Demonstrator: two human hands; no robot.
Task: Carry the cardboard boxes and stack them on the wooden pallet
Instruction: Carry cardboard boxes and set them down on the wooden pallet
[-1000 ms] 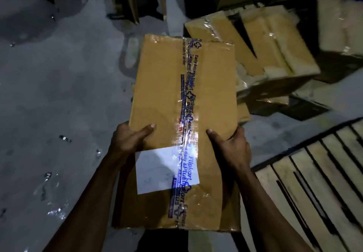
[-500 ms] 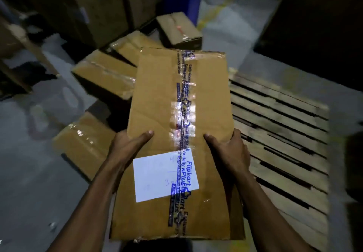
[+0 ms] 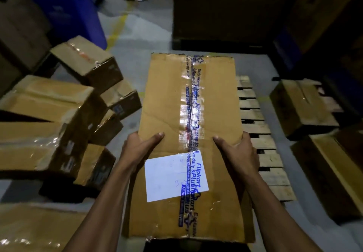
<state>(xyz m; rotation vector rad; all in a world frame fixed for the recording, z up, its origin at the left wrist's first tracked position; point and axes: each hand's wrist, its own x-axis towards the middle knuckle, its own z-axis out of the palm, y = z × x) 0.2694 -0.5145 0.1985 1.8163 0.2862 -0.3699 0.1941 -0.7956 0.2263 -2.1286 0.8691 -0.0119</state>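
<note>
I hold a long flat cardboard box (image 3: 165, 98) in front of me, sealed with printed clear tape and bearing a white label. My left hand (image 3: 137, 149) grips its left edge, thumb lying on top. My right hand (image 3: 239, 153) grips the right edge the same way. The box hangs over the wooden pallet (image 3: 261, 143), whose slats show to the right of it; most of the pallet is hidden beneath the box.
Several taped cardboard boxes (image 3: 49, 118) lie piled on the grey floor at left, one more (image 3: 35, 230) at the lower left. Two boxes (image 3: 302, 108) lie right of the pallet. A blue bin (image 3: 68, 10) stands at the back left, dark tall stacks behind.
My view has swung right: the pile of boxes has slid to the left and the pallet now lies under the carried box. Both hands keep the same grip.
</note>
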